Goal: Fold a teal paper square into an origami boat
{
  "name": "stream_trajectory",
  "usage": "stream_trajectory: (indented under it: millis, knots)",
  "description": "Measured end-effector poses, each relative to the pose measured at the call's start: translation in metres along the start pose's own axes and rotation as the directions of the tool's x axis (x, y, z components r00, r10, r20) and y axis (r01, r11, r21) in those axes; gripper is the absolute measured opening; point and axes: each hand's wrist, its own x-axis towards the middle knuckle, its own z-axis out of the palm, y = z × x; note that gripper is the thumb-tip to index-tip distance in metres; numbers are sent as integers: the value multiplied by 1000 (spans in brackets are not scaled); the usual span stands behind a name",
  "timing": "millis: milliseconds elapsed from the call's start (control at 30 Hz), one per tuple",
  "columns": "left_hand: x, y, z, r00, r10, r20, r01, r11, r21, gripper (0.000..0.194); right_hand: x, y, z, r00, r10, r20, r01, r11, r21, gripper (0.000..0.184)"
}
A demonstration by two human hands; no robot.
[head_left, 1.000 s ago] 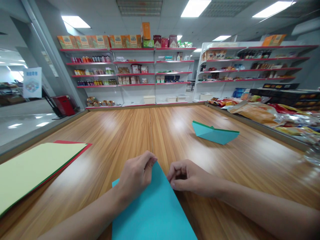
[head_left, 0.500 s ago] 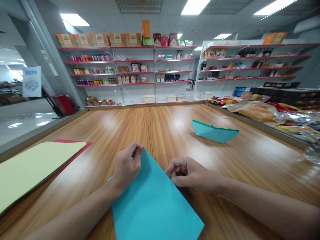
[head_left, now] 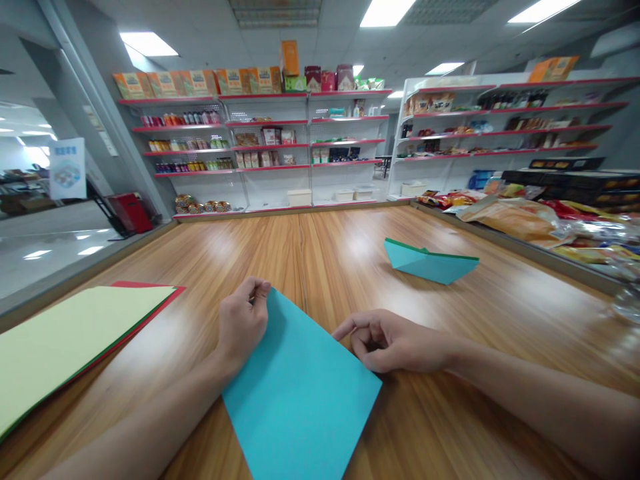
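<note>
A sheet of blue paper [head_left: 305, 393] lies slanted on the wooden table in front of me, its lower end cut off by the picture's bottom edge. Thumb and fingers of my left hand [head_left: 243, 323] pinch its top corner. Along the upper right edge, my right hand [head_left: 393, 341] has its index finger stretched to the paper and the other fingers curled; whether it grips the edge is unclear. Farther back on the right rests a folded paper boat [head_left: 431, 262], blue with a green rim.
At the left lies a stack of coloured paper [head_left: 75, 333], pale yellow on top, with green and red below. Packaged snacks [head_left: 515, 217] are heaped beyond the table's right border. Stocked shelves [head_left: 270, 143] stand behind the wooden table [head_left: 250, 247].
The blue paper has turned clockwise, its right corner moving up and left. My left hand has shifted left with the top corner; my right index finger has straightened along the edge.
</note>
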Motion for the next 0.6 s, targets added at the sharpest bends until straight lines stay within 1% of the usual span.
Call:
stream_trajectory:
  millis: [100, 167, 233, 267, 300, 333, 367, 400, 433, 500, 567, 600]
  knots:
    - [1, -1, 0, 1000, -3, 21, 2, 999, 37, 25, -1, -2, -1, 1000, 19, 23, -19, 1000, -17, 47]
    - [2, 2, 0, 1000, -2, 26, -1, 993, 115, 24, -1, 0, 0, 1000, 14, -1, -14, 1000, -16, 50]
    - [1, 10, -2, 997, 74, 0, -72, 969, 237, 27, -1, 4, 1, 998, -8, -66, 7, 1000, -7, 54]
    - [-1, 17, -3, 987, 158, -9, -148, 943, 297, 34, 0, 7, 2, 994, -21, -109, 20, 1000, -6, 55]
    - [-5, 24, -4, 973, 231, 4, -218, 910, 352, 45, 1, 10, 3, 987, -33, -157, 31, 999, -13, 56]
    - [-11, 32, -4, 962, 268, 58, -269, 881, 389, 51, 2, 12, 4, 978, -45, -205, 40, 999, -29, 55]
    - [-17, 39, -4, 947, 288, 144, -322, 858, 400, 50, 3, 15, 5, 966, -57, -252, 43, 997, -58, 54]
    - [-23, 45, -4, 921, 290, 260, -374, 845, 381, 48, 3, 17, 6, 953, -71, -294, 44, 994, -98, 53]
    - [-30, 49, -3, 893, 266, 363, -398, 844, 361, 48, 4, 18, 8, 941, -90, -327, 42, 988, -151, 53]
    - [-40, 50, 0, 844, 151, 515, -370, 858, 355, 56, 4, 18, 11, 925, -125, -357, 24, 961, -274, 50]
    - [-44, 45, 2, 775, 58, 629, -342, 876, 340, 67, 2, 16, 14, 934, -147, -325, 2, 913, -407, 39]
    - [-43, 42, 2, 734, 46, 677, -348, 882, 318, 72, 0, 14, 15, 943, -165, -288, 8, 879, -477, 30]
